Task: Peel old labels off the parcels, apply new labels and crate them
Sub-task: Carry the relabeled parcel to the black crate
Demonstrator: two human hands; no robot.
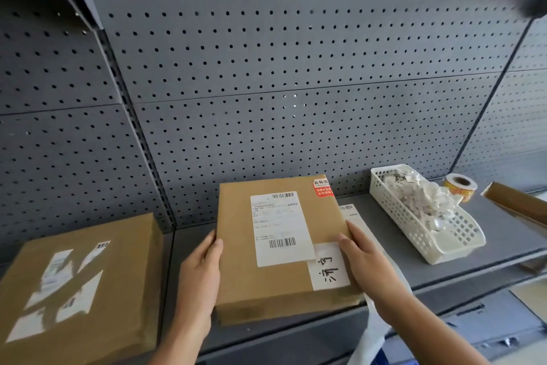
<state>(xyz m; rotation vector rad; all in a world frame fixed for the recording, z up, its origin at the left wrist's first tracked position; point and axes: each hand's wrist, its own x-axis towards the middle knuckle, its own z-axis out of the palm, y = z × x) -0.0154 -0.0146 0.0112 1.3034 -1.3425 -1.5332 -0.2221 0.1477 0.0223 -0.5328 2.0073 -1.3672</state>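
On the grey shelf (509,236), the left hand (201,273) and the right hand (365,261) hold the brown parcel (239,249) by its left and right edges, so it lies between them, white label (279,228) facing up. Another parcel (127,278) lies further left, a white basket (464,231) further right.

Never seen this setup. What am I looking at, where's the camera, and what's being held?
No machine: a person works with bare hands, and the single picture comes from a camera on their head, looking forward and down. The left hand and right hand hold a brown parcel by its sides at a grey shelf; it carries a printed label, a handwritten label and a red sticker. Left of it lies a second parcel with torn label remains. To the right sit a white basket of paper scraps and a roll. Behind is a pegboard.
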